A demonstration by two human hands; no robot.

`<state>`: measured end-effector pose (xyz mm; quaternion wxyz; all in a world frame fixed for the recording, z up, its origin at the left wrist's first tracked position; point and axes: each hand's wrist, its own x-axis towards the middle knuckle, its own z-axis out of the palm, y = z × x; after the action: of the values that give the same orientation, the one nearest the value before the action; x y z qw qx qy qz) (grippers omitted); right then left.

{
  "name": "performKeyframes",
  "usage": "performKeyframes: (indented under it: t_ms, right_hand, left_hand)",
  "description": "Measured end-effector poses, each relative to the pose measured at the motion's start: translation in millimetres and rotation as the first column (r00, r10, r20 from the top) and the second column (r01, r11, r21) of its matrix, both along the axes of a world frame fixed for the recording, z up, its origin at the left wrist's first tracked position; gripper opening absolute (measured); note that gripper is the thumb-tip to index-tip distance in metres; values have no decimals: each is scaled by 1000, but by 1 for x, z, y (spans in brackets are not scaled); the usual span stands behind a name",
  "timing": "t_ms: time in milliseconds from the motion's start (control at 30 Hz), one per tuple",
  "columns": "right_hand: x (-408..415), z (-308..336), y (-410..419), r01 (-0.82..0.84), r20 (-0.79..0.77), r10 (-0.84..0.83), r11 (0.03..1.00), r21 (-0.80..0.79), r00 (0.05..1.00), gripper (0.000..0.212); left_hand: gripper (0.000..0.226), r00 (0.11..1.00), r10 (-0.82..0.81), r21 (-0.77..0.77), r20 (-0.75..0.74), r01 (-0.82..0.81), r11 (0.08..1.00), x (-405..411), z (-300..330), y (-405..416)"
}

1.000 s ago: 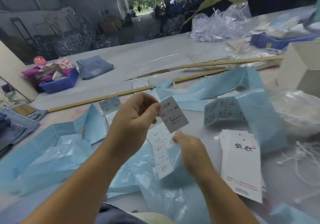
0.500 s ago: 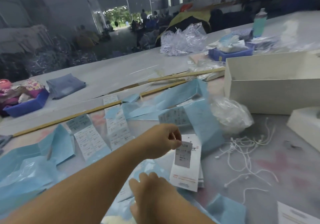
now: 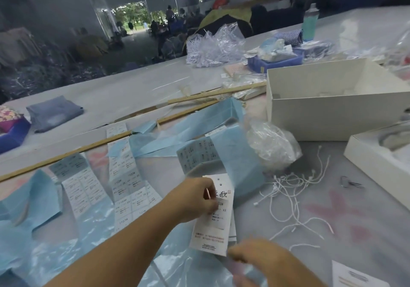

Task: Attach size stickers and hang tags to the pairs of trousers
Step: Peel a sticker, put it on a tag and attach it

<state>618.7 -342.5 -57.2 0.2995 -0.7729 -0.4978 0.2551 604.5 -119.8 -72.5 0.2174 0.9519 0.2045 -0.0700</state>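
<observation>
The left hand reaches over the grey table and presses a size sticker onto the top hang tag of a small stack, its fingers curled and the thumb and fingertips pinched down on the sticker's upper left edge. The sticker sits across the middle of the tag, under the printed characters and the two punched holes. The right hand is low in the view, just beside the tag's bottom right corner; it is blurred, so whether it touches the tag or holds anything is hard to say.

To the left of the tags lie sheets of stickers on pale blue backing paper, spread flat and partly overlapping, with crumpled blue plastic under the forearm. Another sticker sheet curls up just behind the tags. Loose white strings lie in a tangle to the right of the tags, near a clear plastic bag. Behind the bag stands an open white box, and a second white box sits at the right edge. Long wooden rulers run across the table behind the sheets. A folded pair of blue trousers lies well apart at the far left, beside a blue bin.
</observation>
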Motion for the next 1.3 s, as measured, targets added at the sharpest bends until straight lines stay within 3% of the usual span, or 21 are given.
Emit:
performKeyframes:
  t_ms: [67,167,267,333,400,467,533,633,733,900,1000,1100,1233,1300]
  right_hand:
    - [16,-5,-14,166,45,-173,977,136,984,32]
    - [48,-26,-12,309,215,-336,939,148,917,24]
    - [80,-48,5,308,445,-322,946,104,836,28]
    - [91,-61,17,306,539,-276,951,34,796,28]
    - [94,-62,25,324,594,-242,946,-32,767,25]
    - [94,-58,32,314,646,-253,949,21,720,11]
    - [91,-56,32,325,631,-306,942,90,713,15]
    - [83,-54,30,308,667,-272,949,66,694,18]
    - [77,-51,26,272,635,-370,929,251,678,32]
    - [64,-37,18,187,517,-510,812,552,687,18]
    - [55,-28,14,136,485,-499,784,605,718,12]
    - [49,-19,8,135,416,-485,760,636,770,21]
    - [42,-15,2,239,203,-451,742,626,869,15]
    - [37,-16,0,309,65,-433,733,606,899,15]
  left_hand:
    - [22,999,1,99,34,-5,995,0,-2,-5]
    - [46,995,95,129,40,-99,987,-1,2,-4]
    - [31,988,153,131,-36,-147,980,-7,2,-9]
    - [35,979,199,135,-52,-191,972,-12,-3,-17]
    - [45,965,253,172,-66,-238,956,-17,-7,-23]
    - [59,955,277,224,-108,-248,942,-21,-7,-29]
    - [70,955,261,270,-140,-216,938,-24,-7,-37]
    - [70,957,270,317,-110,-224,922,-27,-3,-48]
    - [71,961,259,384,-100,-203,901,-27,2,-58]
    - [66,969,202,483,-145,-109,869,-27,8,-75]
    - [57,961,213,472,-174,-109,875,-27,13,-78]
    - [53,947,244,430,-209,-135,893,-28,19,-78]
    - [21,938,284,379,-198,-194,905,-30,23,-80]
    - [21,941,310,390,-137,-236,890,-31,24,-82]
